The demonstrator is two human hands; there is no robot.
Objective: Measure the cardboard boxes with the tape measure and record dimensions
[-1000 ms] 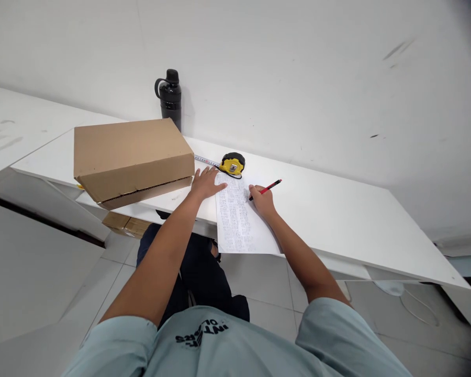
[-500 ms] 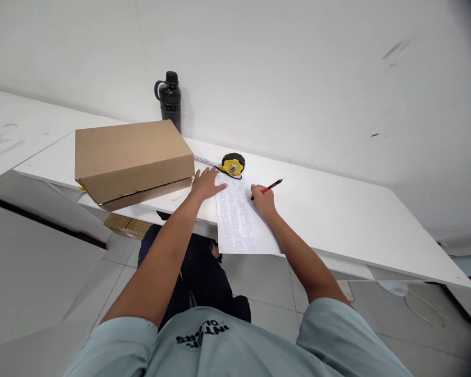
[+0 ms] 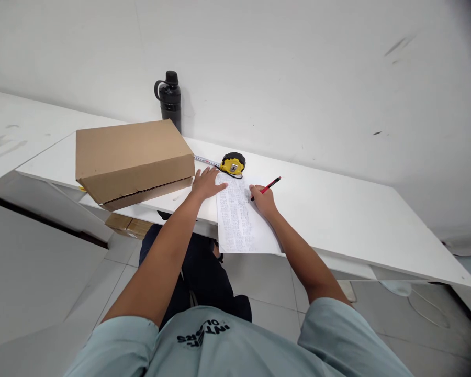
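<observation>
A sheet of paper (image 3: 235, 225) covered in handwriting lies on the white table, its lower end jutting past the front edge. My right hand (image 3: 264, 200) grips a red and black pen (image 3: 272, 184), tip down at the sheet's right part. Spread flat, my left hand (image 3: 207, 183) rests at the paper's upper left corner, fingers apart. Just beyond it sits a yellow and black tape measure (image 3: 233, 164), with some of its blade (image 3: 206, 160) pulled out to the left. The blade's far end is hidden by the cardboard box.
The closed cardboard box (image 3: 133, 157) stands left of my left hand. Behind it a black bottle (image 3: 170, 102) is upright by the wall. Another brown box (image 3: 129, 226) is below the table. The white tabletop (image 3: 349, 214) stretches off to the right.
The pen's upper end has tilted slightly, and my right hand has shifted a tiny bit on the paper. My left hand, the tape measure and the box stay put.
</observation>
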